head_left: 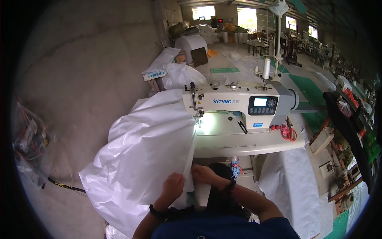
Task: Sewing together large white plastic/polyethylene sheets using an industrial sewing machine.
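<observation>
Lit by daylight from far windows (246, 16); lamp glare beyond the fingers (197, 170); fisheye bending and dark rim.

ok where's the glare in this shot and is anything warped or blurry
Head view: the sewing machine lamp burns out a white patch at the needle, on the white fabric; far windows are overexposed; the fisheye bends the table edge and blackens the corners; both hands, left hand and right hand, look sharp.
</observation>
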The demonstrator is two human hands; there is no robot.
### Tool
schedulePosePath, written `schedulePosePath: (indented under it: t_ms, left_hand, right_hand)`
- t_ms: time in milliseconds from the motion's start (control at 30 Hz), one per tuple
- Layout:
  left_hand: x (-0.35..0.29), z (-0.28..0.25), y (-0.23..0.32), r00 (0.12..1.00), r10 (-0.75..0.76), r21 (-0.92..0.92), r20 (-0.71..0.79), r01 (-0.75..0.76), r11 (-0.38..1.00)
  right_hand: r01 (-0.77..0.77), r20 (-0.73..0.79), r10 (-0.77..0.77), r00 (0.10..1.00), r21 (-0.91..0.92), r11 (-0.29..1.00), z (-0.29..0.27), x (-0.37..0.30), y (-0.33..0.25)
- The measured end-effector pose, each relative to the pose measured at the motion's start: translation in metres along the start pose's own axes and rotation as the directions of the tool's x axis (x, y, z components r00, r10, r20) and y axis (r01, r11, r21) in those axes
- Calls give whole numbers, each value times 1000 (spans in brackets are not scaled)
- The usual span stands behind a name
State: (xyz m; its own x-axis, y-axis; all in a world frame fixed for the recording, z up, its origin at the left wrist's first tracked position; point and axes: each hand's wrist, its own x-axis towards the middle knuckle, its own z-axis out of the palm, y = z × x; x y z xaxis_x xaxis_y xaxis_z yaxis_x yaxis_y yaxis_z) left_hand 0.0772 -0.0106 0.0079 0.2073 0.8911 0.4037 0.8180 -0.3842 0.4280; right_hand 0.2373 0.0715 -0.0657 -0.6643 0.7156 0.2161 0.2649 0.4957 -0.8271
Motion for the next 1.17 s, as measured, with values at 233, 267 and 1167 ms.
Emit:
schedulePosePath:
  t_ms: [233,267,1167]
  left_hand:
    - [23,-46,35,974,-34,305,223,-37,952]
    - [23,-44,27,962,-42,312,268,-45,949]
    - [31,12,-4,947,-133,-396,292,246,885]
  right_hand:
    - [284,75,-294,953,118,951,52,25,11]
    - [250,108,-258,960,79,965,53,26,18]
    - [-551,-444,338,830,-744,377,-46,106,7]
